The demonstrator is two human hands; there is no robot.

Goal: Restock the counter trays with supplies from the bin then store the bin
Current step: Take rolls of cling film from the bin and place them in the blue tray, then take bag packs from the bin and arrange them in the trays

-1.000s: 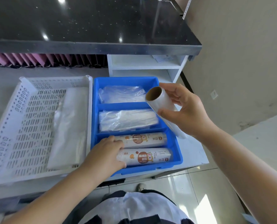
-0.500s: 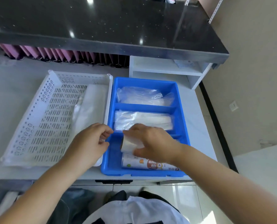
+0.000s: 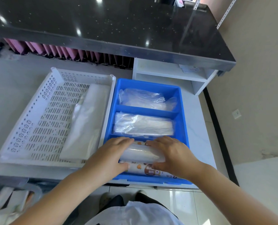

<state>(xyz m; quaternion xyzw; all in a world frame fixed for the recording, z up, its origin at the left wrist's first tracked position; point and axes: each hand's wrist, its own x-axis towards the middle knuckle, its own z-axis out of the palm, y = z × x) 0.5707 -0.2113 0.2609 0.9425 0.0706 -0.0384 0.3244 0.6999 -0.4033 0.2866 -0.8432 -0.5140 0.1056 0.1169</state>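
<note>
Two trays sit side by side on the bench (image 3: 10, 95), touching along their long edges. The white perforated tray (image 3: 37, 120) lies at 9 o'clock of centre; one flat clear plastic packet (image 3: 86, 127) lies along its right side. The blue tray (image 3: 182, 120) lies at centre and has three compartments, counted from far to near.

Far compartment, 12 o'clock: one loose bundle of clear plastic bags (image 3: 144, 99). Middle compartment: one flat pack of clear bags (image 3: 143, 125). Near compartment, 6 o'clock: two printed rolls are visible. One printed roll (image 3: 151, 171) lies against the near wall; of the second printed roll (image 3: 142, 142) only a strip shows at the far side, between the hands.

One plain film roll (image 3: 141, 154) lies crosswise on top of the printed rolls in the near compartment. The left hand (image 3: 109, 156) grips its left end, fingers curled over the top. The right hand (image 3: 174, 156) grips its right end in the same way. Both grips are closed on this roll.

One white open shelf unit (image 3: 170, 73) stands on the bench at 1 o'clock, under the black upper counter (image 3: 102, 21).
</note>
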